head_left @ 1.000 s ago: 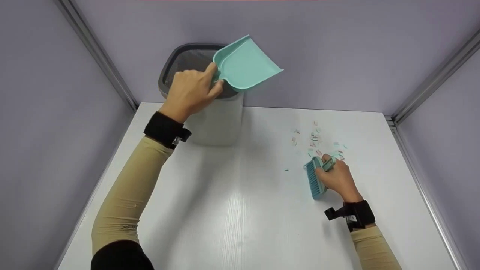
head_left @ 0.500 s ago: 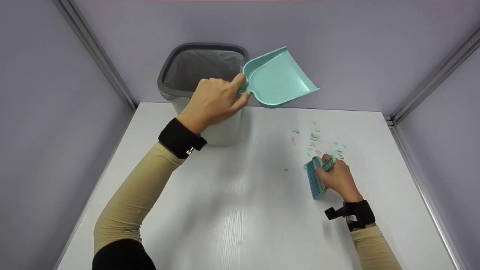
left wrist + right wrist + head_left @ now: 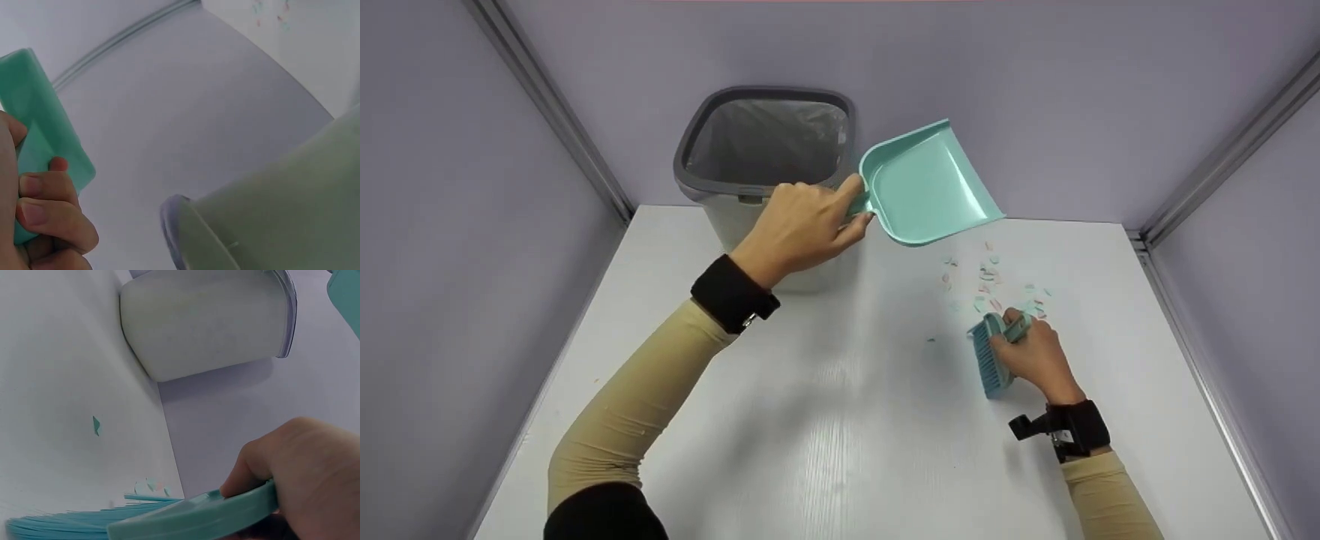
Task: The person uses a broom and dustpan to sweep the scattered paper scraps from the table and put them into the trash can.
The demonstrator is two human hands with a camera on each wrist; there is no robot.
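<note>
Gripping the empty dustpan [image 3: 928,185] by its handle beside the waste bin [image 3: 765,142], the left hand [image 3: 799,229] is judged mid-return, so the pan's lip next belongs on the desk [image 3: 825,420] against the paper scraps [image 3: 994,281], with the right hand [image 3: 1035,356], clenched on the hand brush [image 3: 988,358], sweeping them in.

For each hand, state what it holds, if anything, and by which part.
The left hand grips the dustpan by its short handle. The right hand grips the brush along its back, bristles facing the table.

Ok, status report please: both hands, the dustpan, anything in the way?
Left hand holds dustpan in air. Right hand holds brush on table. Scraps between them; nothing blocking.
</note>
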